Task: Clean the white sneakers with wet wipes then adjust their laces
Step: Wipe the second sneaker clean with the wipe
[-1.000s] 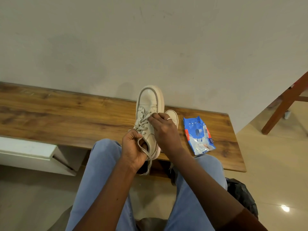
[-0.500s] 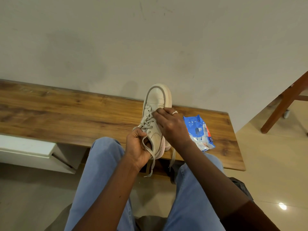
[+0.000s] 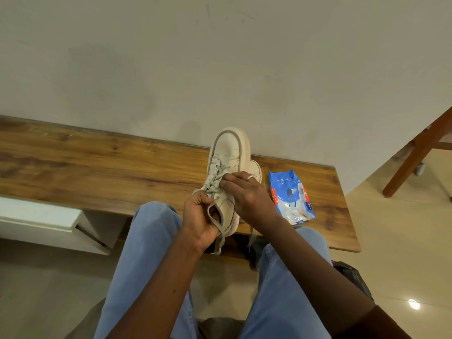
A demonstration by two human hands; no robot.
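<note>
Between the left hand (image 3: 200, 216) and the right hand (image 3: 244, 194), off-white is being shown by the sneaker (image 3: 228, 148), pale grey-beige by its laces (image 3: 215, 178). Left of the left hand, brown wood grain is being displayed by the worktop (image 3: 97, 167). Right of the right hand, the wipes pack (image 3: 289, 194) is being seen in blue, white and red.

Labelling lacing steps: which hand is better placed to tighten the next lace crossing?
Right, probably: the right hand pinches the laces, while the left hand grips the sneaker at its collar, steadying it.

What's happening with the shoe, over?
Left hand grips loose grey lace end. Right hand pinches crossed laces on white leather sneaker. Blue plastic wipes packet aside.
</note>
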